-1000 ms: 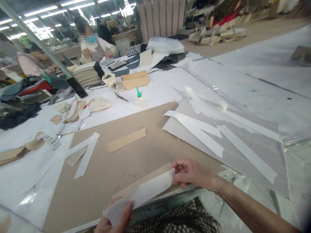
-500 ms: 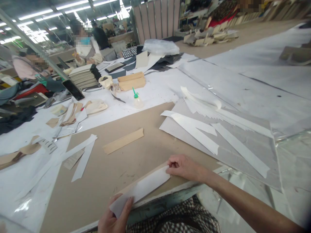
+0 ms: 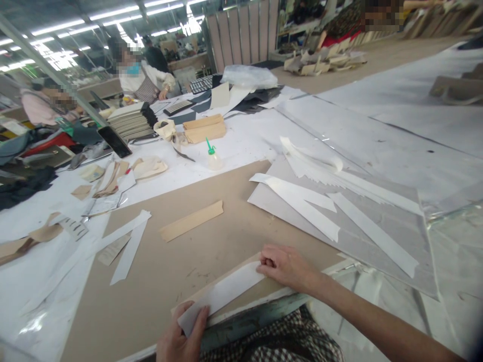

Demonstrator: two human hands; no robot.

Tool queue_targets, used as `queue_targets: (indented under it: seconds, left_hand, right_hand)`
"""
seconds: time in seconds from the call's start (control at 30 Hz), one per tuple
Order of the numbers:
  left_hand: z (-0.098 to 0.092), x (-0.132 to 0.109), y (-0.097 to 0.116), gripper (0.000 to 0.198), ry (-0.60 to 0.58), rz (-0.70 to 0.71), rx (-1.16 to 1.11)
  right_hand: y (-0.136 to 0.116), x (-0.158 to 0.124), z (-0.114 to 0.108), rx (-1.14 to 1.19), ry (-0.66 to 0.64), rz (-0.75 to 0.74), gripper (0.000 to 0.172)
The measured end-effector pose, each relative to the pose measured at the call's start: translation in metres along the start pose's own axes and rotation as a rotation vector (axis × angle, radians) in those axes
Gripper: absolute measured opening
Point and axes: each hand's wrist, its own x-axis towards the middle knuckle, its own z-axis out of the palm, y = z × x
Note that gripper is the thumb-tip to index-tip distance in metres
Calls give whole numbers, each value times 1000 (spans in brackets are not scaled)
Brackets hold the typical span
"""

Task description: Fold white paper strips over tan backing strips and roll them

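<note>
A white paper-like strip (image 3: 230, 291) lies at the near edge of the brown board (image 3: 139, 306), over a tan strip (image 3: 211, 284) that shows along its far side. My left hand (image 3: 184, 332) pinches the strip's near left end between thumb and fingers, and that end is lifted slightly. At the right end, my right hand (image 3: 285, 266) is closed with its fingertips on the strip. Farther up the board lies a separate tan strip (image 3: 192, 220). White strips (image 3: 130, 251) cross at the board's left side.
To the right, a grey sheet (image 3: 407, 201) bears several more white strips (image 3: 377, 234). Beyond the board stand a green-capped bottle (image 3: 214, 157) and a stack of tan pieces (image 3: 204, 128). A phone (image 3: 114, 141) leans on a slanted pole. Co-workers sit at the far side.
My left hand has shifted slightly right with the strip's end, and my right hand has edged down a little. Across the table, a co-worker's arm has moved outward.
</note>
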Motion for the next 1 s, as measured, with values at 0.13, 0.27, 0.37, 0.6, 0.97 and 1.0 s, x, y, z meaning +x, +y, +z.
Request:
queue_targets:
  seconds: [0.13, 0.27, 0.37, 0.6, 0.97, 1.0]
  left_hand:
    - [-1, -1, -2, 40, -15, -16, 5]
    - [-3, -1, 3, 45, -19, -36, -16]
    - [-3, -1, 4, 49, -24, -49, -26]
    - [-3, 0, 7, 48, -41, -51, -87]
    - [-47, 23, -2, 36, -250, -93, -296]
    - [-49, 25, -4, 33, -244, -83, -277]
  right_hand:
    - [0, -3, 1, -21, 13, -19, 12]
    - [0, -4, 3, -28, 31, -17, 12]
    - [0, -5, 5, -32, 39, -6, 12]
    - [-1, -6, 6, -44, 51, -6, 12]
    - [16, 2, 18, -19, 48, 5, 36]
    - [18, 3, 19, -18, 40, 8, 38]
